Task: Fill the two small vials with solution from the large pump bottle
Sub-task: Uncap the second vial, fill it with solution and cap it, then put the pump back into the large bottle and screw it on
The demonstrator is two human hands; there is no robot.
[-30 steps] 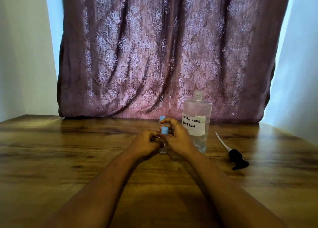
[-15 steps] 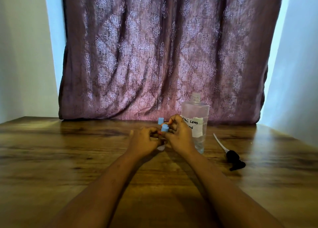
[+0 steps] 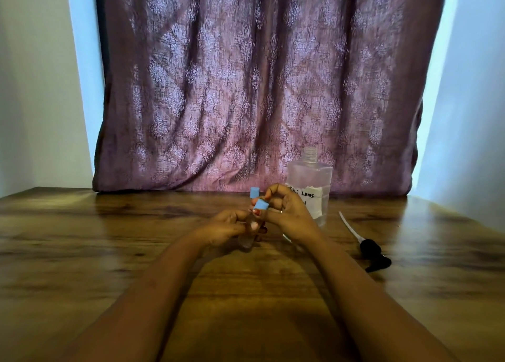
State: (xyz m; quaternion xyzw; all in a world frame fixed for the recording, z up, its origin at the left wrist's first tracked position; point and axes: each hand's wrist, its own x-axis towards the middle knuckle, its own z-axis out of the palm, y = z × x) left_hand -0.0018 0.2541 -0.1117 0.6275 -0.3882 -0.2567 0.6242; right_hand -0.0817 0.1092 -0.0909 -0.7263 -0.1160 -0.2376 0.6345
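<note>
Head view: seen over a wooden counter (image 3: 82,252), left hand (image 3: 224,226) closed around a tilted clear vial (image 3: 247,237), right hand (image 3: 287,211) pinching its blue cap (image 3: 261,205). Just behind, a second blue-capped vial (image 3: 254,192), mostly hidden. Right of the hands, uncapped large bottle (image 3: 310,181) standing upright; farther right, black pump head (image 3: 371,252) lying flat.

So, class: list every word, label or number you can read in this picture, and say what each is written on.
"LENS": handwritten on the white paper label stuck on the large clear bottle.
Rest of that label: partly hidden by the right hand, not readable.
Blue vial caps, black pump head: no text visible.
</note>
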